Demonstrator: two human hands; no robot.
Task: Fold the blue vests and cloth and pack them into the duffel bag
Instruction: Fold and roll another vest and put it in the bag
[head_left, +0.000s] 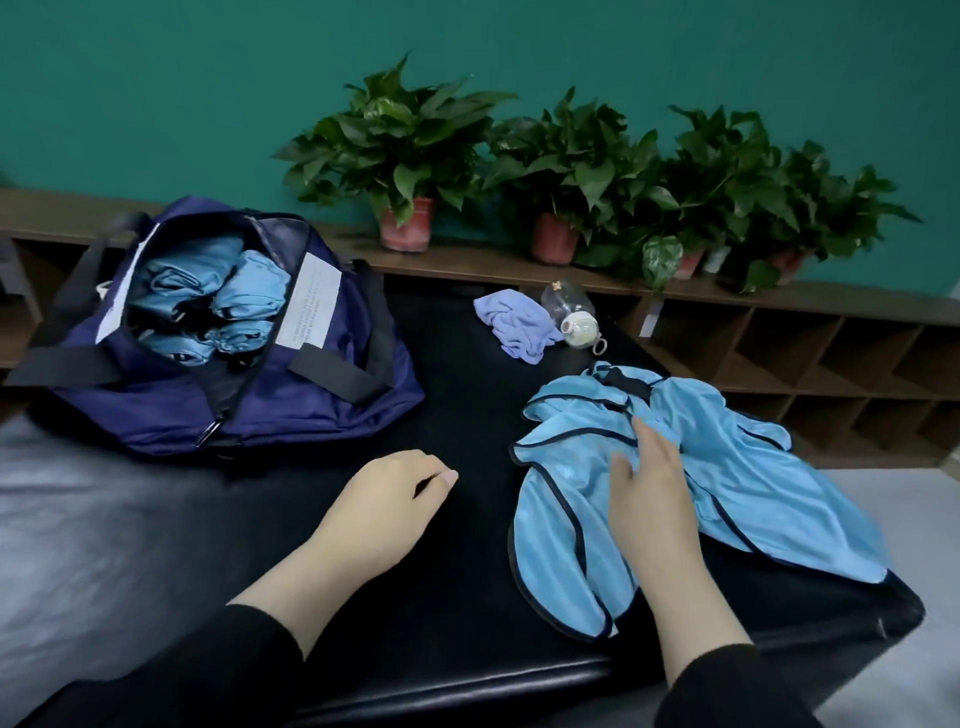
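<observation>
Head view is showing the blue vest (727, 467) lying crumpled on the black table (457, 597), well apart from the duffel bag (322, 400); right hand (649, 493) is resting flat-fingered on it, gripping nothing; left hand (384, 509) is hovering loosely curled, empty; fabric is looking light, limp, slippery, so pinching the dark-bound edges seems best.

A plain teal wall (208, 78) rises behind a long brown wooden cubby shelf (831, 358). Along the shelf's top stand leafy potted plants (405, 156) in reddish pots. In front of the shelf lies a black padded table (457, 597).
</observation>
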